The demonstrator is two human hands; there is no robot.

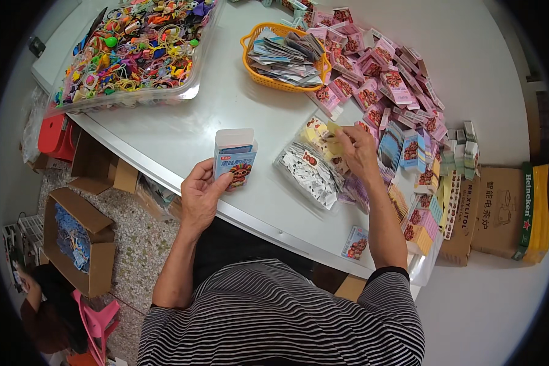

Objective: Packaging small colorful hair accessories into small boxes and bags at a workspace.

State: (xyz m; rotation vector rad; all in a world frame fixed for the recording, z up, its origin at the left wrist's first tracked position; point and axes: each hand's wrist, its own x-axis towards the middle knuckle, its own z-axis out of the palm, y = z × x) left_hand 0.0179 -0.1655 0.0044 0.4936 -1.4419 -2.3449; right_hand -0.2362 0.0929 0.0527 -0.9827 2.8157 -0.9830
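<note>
My left hand (202, 194) grips a small light-blue cardboard box (241, 166) upright, its top flap raised and its upper end uncovered. To the right lies a clear plastic bag (311, 174) filled with small white and yellow printed packets. Over the far end of that bag, my right hand (358, 149) is closed, with thumb and fingertips pinched on a small yellow packet (333, 128). Fanned blue cards (390, 145) and a blue box (413, 152) are just beyond my right hand. One flat printed card (355, 243) lies near the table's front edge.
A yellow basket (280, 85) of paper packets stands ahead, beside a heap of pink boxes (372, 79). Far left sits a clear tub (189, 88) of colourful trinkets. Cartons (97, 268) rest on the floor at left, near another person's arm (32, 290). More boxes (424, 229) line the right.
</note>
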